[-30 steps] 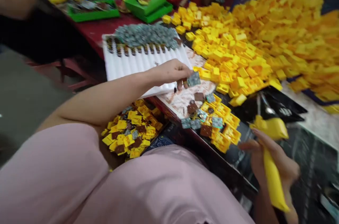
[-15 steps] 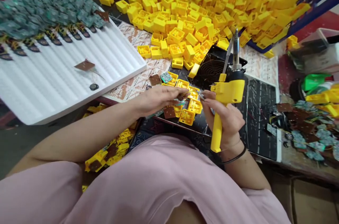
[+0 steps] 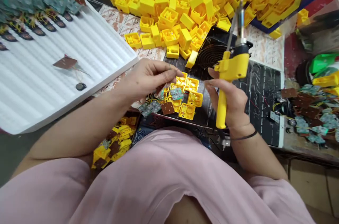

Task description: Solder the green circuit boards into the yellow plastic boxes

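My left hand (image 3: 150,77) pinches thin wires over the left edge of a cluster of open yellow cases (image 3: 195,99), with small circuit boards (image 3: 150,108) hanging beneath it. On the cluster lie a grey-green board (image 3: 176,93) and a brown square board (image 3: 167,108). To the right, my right hand (image 3: 229,102) is wrapped round a yellow soldering gun (image 3: 234,66), its metal tip pointing up and away from me. The thumb and index finger of that hand are slightly apart, beside the cases.
A big heap of yellow cases (image 3: 169,17) fills the back, beside a black fan (image 3: 212,49). At left, a white ribbed foam sheet (image 3: 106,45) bears rows of boards with speakers. More wired boards (image 3: 315,111) are piled at right. Yellow parts (image 3: 119,141) lie below the table edge.
My left hand has lifted and drawn back leftward from the cases, showing the boards there. My right hand has moved slightly right, apart from the left, with the soldering gun. The view has shifted.
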